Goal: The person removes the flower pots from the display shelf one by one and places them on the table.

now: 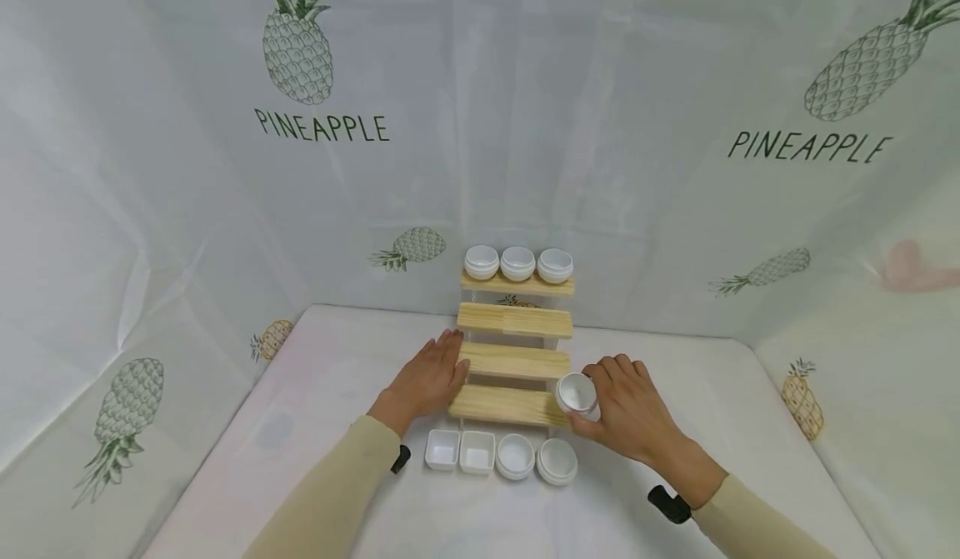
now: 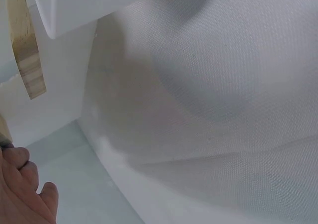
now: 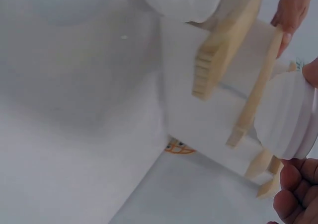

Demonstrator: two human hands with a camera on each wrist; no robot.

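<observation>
A stepped rack with several light wooden shelves (image 1: 513, 361) stands in the middle of the table. My right hand (image 1: 630, 405) grips a round white bowl (image 1: 577, 393) by its sides, at the right end of the lowest shelf. In the right wrist view, thumb and fingers hold the ridged white bowl (image 3: 285, 115) close beside the shelf ends. My left hand (image 1: 429, 373) rests with straight fingers against the left side of the rack. In the left wrist view, the left hand (image 2: 25, 184) shows at the lower left, near a shelf end.
Three round white bowls (image 1: 517, 264) stand on the top shelf. Before the rack, two square white dishes (image 1: 477, 452) and two round white bowls (image 1: 515, 456) line up on the white-covered table (image 1: 300, 426). A pineapple-printed curtain (image 1: 525, 126) hangs behind and at both sides.
</observation>
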